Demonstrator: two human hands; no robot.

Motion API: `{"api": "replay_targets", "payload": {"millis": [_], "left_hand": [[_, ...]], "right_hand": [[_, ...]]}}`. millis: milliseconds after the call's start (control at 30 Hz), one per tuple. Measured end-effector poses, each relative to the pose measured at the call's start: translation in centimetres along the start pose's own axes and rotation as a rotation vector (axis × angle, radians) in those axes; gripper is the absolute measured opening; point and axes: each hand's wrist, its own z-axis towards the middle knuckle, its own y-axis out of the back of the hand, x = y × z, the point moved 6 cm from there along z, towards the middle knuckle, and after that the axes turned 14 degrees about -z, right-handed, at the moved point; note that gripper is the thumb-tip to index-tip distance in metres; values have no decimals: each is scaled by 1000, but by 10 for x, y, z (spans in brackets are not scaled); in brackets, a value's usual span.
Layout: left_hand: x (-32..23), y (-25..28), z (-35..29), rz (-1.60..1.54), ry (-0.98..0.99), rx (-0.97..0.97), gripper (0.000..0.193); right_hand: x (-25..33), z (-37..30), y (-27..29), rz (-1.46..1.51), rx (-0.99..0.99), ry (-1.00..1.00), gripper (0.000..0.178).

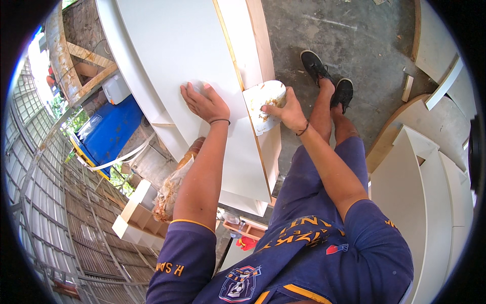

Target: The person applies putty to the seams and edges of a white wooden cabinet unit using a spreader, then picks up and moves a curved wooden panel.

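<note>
My left hand (205, 104) lies with its fingers spread on the white panel (177, 50) of a long cabinet-like piece. In my right hand (289, 110) is a flat white piece with a rounded end (260, 124), smeared with yellow-brown patches. The thumb is on its upper face; the other fingers are partly hidden behind its edge. It rests against the panel's brown-yellow long edge (234, 55). A brown-stained object, seemingly wrapped in crumpled plastic (174, 187), shows beside my left forearm, which partly hides it.
Unfinished white cabinet parts (405, 177) and a curved board (400, 126) stand at the right. A small wood offcut (407, 88) lies on the concrete floor (354, 35). At the left are a blue plastic container (114, 126), a white jug (116, 89) and a wooden frame (93, 76).
</note>
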Motion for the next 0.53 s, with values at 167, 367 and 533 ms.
{"api": "replay_targets", "payload": {"millis": [167,367,533], "left_hand": [[-1,-1,0,10,-12,2,58],[2,1,-1,35,-28,-13,58],[2,0,-1,35,-33,10,61]], "right_hand": [[4,-6,5,-171,-173,22,67],[43,16,24,-149,-251,33,67],[55,49,22,-137,-180,81,69]]}}
